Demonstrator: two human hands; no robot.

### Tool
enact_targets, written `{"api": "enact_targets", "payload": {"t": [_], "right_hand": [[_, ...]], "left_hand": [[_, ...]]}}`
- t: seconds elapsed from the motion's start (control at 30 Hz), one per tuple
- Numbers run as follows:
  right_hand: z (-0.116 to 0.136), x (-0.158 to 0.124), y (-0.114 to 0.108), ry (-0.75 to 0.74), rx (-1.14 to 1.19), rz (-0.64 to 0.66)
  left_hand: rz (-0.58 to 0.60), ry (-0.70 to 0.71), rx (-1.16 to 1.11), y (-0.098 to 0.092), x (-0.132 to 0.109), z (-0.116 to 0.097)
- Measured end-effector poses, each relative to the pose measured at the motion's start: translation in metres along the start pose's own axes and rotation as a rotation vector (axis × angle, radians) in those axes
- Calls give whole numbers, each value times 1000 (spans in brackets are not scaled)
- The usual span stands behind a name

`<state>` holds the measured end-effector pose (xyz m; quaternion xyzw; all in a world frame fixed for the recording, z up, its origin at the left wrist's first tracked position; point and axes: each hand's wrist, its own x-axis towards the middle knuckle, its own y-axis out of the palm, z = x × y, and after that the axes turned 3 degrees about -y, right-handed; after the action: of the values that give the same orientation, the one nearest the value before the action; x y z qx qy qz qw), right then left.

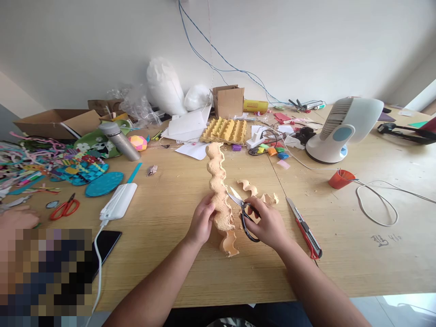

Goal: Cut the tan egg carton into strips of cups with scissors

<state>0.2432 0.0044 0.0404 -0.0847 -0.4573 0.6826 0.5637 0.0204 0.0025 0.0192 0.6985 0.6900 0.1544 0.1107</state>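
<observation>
Tan egg-carton strip (218, 175): bumpy, rough, wavy cut edge on its right, held lengthwise at the middle of the worktop (354, 272); near end shows a hollow underside, can't tell if it's one piece. Left grip (200, 222) pinched around the strip's left edge, some fingertips hidden behind it. Right grip (267, 222) closed around the handles of black scissors (243, 205); blades parted, at the strip's wavy edge, can't tell if they bite. Wavy offcuts (250, 187) just beyond, partly behind the right grip. Red utility knife (306, 234) to the right. Handwriting (384, 240) on the wood, digits too faint to read surely. Farther back, yellow egg tray (225, 131); behind it, yellow box (255, 106), red print illegible. Far left, another person (18, 219), cut off by the frame, partly pixelated; pixel block also covers part of a black phone (108, 245).
</observation>
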Motion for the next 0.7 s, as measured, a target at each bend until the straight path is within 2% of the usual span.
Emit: {"api": "enact_targets", "payload": {"t": [0.23,0.5,0.7], "right_hand": [[0,1,0,35,37,2],[-2,0,6,109,275,68],[1,0,4,56,90,1]], "left_hand": [[3,70,92,-3,1,1],[-20,50,61,-2,1,1],[7,39,33,1,-1,-4]]}}
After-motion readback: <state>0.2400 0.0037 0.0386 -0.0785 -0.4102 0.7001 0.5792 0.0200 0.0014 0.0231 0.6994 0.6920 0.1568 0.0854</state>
